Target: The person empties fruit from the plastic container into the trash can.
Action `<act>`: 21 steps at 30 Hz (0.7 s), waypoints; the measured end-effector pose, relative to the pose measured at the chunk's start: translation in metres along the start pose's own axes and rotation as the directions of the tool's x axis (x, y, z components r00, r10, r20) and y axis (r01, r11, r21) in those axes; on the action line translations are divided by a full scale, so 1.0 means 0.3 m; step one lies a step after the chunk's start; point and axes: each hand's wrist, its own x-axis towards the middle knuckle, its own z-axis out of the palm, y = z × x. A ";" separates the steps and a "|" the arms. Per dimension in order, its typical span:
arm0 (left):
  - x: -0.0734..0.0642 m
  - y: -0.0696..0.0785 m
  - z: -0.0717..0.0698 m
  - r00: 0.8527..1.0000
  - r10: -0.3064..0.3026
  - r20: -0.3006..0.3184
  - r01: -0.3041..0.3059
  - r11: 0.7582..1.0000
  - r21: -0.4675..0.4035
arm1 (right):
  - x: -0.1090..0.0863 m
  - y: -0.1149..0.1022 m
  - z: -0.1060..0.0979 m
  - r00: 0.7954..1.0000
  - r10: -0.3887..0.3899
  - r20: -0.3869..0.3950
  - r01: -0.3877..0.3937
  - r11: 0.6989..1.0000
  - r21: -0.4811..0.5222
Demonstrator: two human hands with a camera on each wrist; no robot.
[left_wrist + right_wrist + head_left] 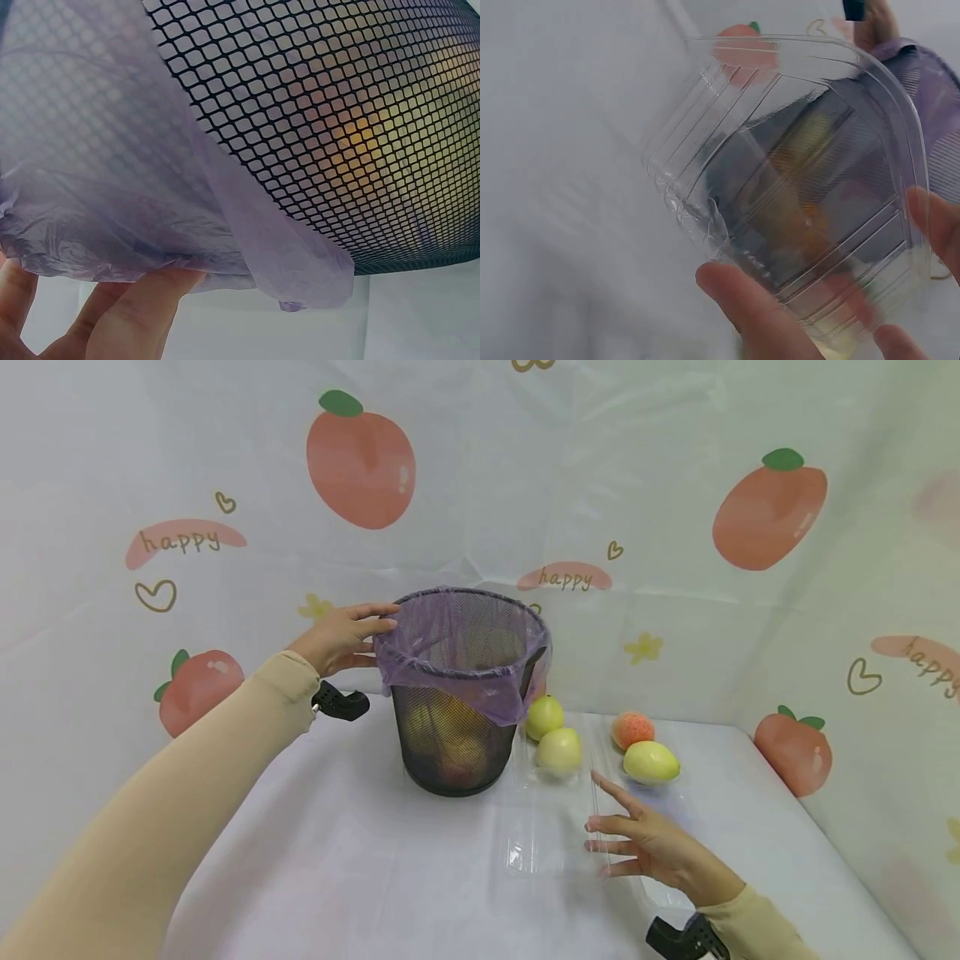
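My left hand rests at the left of the rim of a black mesh wastebasket lined with a purple plastic bag. Its fingers lie fairly straight against the folded bag. My right hand holds the raised lid of a clear plastic container, its digits spread along the edges. Two yellow-green fruits, a farther one and a nearer one, sit at the far end of the clear container. Yellow and orange fruit shows through the mesh.
Right of the container are a peach and a yellow mango-like fruit, apparently over another clear tray. A further clear plastic piece lies under my right wrist. White cloth covers the table, and a printed backdrop hangs behind it.
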 end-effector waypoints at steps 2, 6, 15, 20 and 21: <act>-0.001 0.000 -0.001 1.000 -0.001 0.001 0.001 1.000 -0.005 | 0.010 0.016 0.011 1.000 0.007 0.005 -0.007 1.000 0.002; -0.004 0.002 -0.001 1.000 -0.001 0.006 0.001 1.000 -0.013 | 0.029 0.038 0.026 1.000 0.019 0.011 -0.019 1.000 -0.001; -0.005 0.005 -0.001 1.000 0.002 0.017 -0.002 1.000 -0.014 | 0.056 0.057 0.044 0.998 0.061 -0.008 -0.061 0.998 -0.010; -0.007 0.004 -0.001 1.000 0.000 0.017 0.000 1.000 -0.008 | 0.067 0.061 0.049 0.997 0.079 -0.024 -0.079 0.997 -0.017; -0.008 0.004 -0.001 1.000 -0.001 0.017 0.001 1.000 -0.004 | 0.068 0.061 0.050 0.996 0.083 -0.026 -0.083 0.996 -0.017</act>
